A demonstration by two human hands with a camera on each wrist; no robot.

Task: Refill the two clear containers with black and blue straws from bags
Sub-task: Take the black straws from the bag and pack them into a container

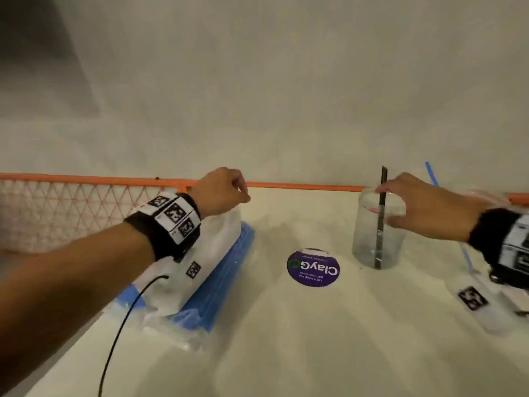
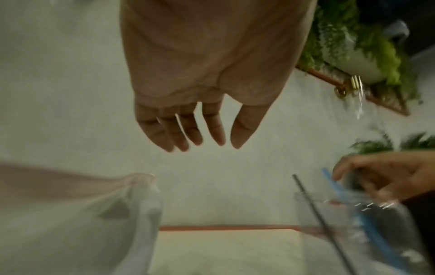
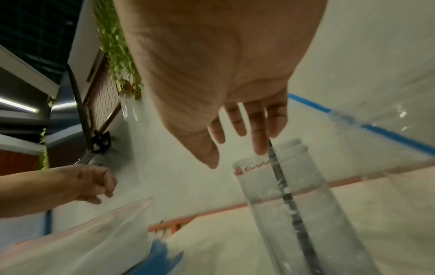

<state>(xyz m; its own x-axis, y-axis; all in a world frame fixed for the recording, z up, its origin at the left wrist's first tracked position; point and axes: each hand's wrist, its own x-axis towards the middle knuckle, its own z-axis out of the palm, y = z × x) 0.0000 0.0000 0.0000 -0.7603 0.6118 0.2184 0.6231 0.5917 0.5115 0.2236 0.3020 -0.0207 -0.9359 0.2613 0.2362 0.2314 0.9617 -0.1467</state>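
Black straw (image 1: 380, 222) upright in clear container (image 1: 378, 239) on counter (image 1: 286, 325), long axis vertical, top past rim. Right hand (image 1: 423, 209) spread, fingers touching straw. Left hand (image 1: 223, 191) relaxed, empty, above bag (image 1: 211, 253).

Clear plastic, matt tabletop, glossy sticker

The container (image 1: 379, 230) is seen as clear, smooth plastic with faint highlights on its wall; a thin black straw (image 1: 381, 219) of matt plastic is stood inside it. The bag (image 1: 206, 253) is shown as thin, translucent, crinkled film, glossy where light is caught, with smooth blue straws (image 1: 226, 270) packed under it. The tabletop (image 1: 286, 339) is rendered pale, matt and even. A glossy printed round sticker (image 1: 313, 267) is stuck flat on it. An orange painted rail (image 1: 300, 185) is seen behind, with mesh netting (image 1: 57, 210) strung below it.
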